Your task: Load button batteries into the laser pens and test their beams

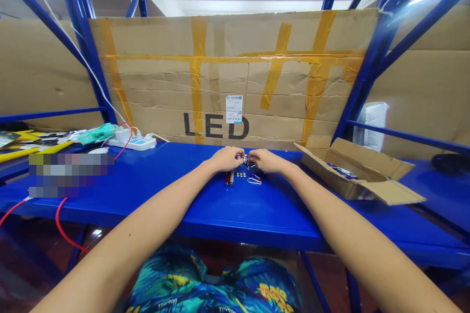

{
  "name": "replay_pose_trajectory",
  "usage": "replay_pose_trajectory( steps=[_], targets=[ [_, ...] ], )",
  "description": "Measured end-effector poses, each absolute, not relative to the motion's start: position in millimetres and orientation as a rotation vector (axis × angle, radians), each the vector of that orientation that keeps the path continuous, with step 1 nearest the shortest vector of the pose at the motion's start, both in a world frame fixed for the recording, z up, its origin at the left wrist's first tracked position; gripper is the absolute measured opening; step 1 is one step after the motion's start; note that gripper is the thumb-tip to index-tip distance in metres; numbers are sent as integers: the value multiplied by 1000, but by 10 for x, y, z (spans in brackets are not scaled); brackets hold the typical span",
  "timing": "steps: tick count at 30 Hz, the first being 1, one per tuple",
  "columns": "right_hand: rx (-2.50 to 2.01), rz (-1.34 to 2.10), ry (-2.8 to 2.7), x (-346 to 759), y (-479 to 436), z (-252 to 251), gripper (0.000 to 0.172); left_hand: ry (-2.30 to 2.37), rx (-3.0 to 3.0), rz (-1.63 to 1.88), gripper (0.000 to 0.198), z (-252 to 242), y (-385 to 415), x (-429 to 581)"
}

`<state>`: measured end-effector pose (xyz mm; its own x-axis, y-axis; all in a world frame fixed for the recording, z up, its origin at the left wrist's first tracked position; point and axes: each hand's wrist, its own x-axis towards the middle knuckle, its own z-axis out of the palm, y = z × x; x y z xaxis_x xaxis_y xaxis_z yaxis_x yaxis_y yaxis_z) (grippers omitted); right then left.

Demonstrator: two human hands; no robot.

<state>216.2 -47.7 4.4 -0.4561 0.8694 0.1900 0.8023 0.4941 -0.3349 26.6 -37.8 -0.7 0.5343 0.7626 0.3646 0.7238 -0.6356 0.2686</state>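
Observation:
My left hand (229, 158) and my right hand (269, 161) face each other over the blue table, fingers curled. Between their fingertips are small shiny metallic pieces (246, 159), too small to name; what each hand pinches is partly hidden. Just below my left hand, a dark red tube (227, 179) and a silver tube (231, 179) lie side by side. To their right sit several small round silver pieces, like button cells (241, 174). A carabiner (254, 180), red and silver, rests below my right hand, apart from it.
An open cardboard box (352, 187) at right holds blue and silver items (342, 171). A white power strip (137, 143) with cables stands at back left, near yellow-and-black packets (33, 139). A large cardboard sheet (157, 88) marked LED closes off the back between blue posts.

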Motion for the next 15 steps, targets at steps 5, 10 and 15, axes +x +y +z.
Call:
replay_pose_trajectory(
  steps=[5, 10, 15],
  targets=[
    [-1444, 248, -2397, 2178, -448, 34, 19, 1314, 2804, 545, 16, 13, -384, 280],
    [-1457, 186, -2410, 2196, -422, 21, 20, 1216, 2841, 452, 12, 10, -347, 300],
    [-1465, 186, -2409, 2189, -400, 1, 19, 1123, 2829, 478, 12, -6, -303, 307]
  ],
)
